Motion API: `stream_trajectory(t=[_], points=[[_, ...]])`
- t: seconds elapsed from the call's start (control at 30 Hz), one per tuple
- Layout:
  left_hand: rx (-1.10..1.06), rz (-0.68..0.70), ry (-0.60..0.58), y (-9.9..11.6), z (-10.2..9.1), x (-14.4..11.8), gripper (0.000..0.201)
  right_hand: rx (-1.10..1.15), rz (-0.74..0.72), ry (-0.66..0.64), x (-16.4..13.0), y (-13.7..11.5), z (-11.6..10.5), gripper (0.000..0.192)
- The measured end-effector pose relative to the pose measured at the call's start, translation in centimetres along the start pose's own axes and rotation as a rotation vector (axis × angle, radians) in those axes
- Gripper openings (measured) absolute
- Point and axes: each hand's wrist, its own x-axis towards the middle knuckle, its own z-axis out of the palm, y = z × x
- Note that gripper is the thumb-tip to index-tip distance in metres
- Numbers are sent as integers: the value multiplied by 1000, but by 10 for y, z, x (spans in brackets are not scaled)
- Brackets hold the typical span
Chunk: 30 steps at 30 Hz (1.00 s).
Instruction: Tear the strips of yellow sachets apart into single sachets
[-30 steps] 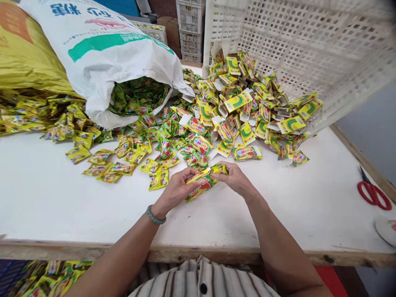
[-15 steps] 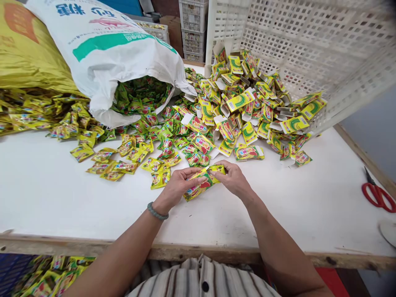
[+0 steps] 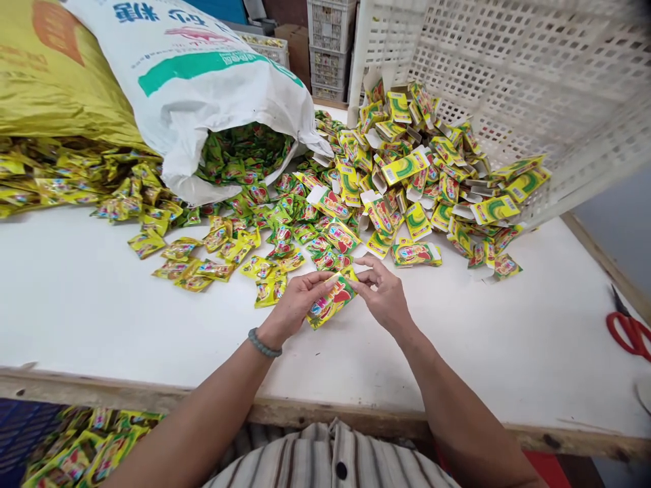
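Over the white table, my left hand (image 3: 293, 306) grips a small yellow and green printed candy box (image 3: 325, 308), thumb on its front. The box lies tilted, its upper end toward the right. At that upper end my right hand (image 3: 385, 297) has thumb and fingers closed on the box's edge; the fingers hide whether a packet pokes out there. Several yellow candy packets (image 3: 269, 290) lie just left of the box. Green candy packets (image 3: 325, 259) lie just beyond my hands, beside a heap of open small boxes (image 3: 407, 166).
A white sack (image 3: 218, 81) spills green packets; a yellow sack (image 3: 55, 88) lies beside yellow packets. A white perforated crate (image 3: 508, 81) tilts behind the boxes. Red-handled scissors (image 3: 628, 332) lie at right. Below the wooden table edge (image 3: 356, 417), a blue crate (image 3: 30, 434) holds filled boxes.
The yellow packet that my right hand held at the box's open end has gone inside, out of sight. My right fingers have moved closer to the box. The view has shifted slightly left.
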Motion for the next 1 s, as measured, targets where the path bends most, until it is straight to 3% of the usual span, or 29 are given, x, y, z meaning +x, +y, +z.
stream_trajectory(t=[0.13, 0.33, 0.5, 0.7, 0.87, 0.93, 1.0], points=[[16, 32, 4, -4, 2, 0, 52, -7, 33, 12, -4, -3, 8, 38], [-43, 70, 23, -8, 5, 2, 52, -83, -21, -75, -10, -7, 19, 35], [-87, 149, 114, -2, 7, 2, 61, -45, -73, 184, -8, -1, 20, 33], [94, 254, 35, -3, 3, -3, 48, 233, 59, -71, -6, 10, 29, 30], [185, 219, -41, -4, -1, -4, 42, 125, 89, -98, -7, 13, 26, 29], [146, 199, -42, -5, -1, -3, 43, 190, 104, -91, -6, 13, 25, 29], [101, 186, -27, -5, 0, -2, 46, 311, 116, -102, -5, 13, 25, 45]])
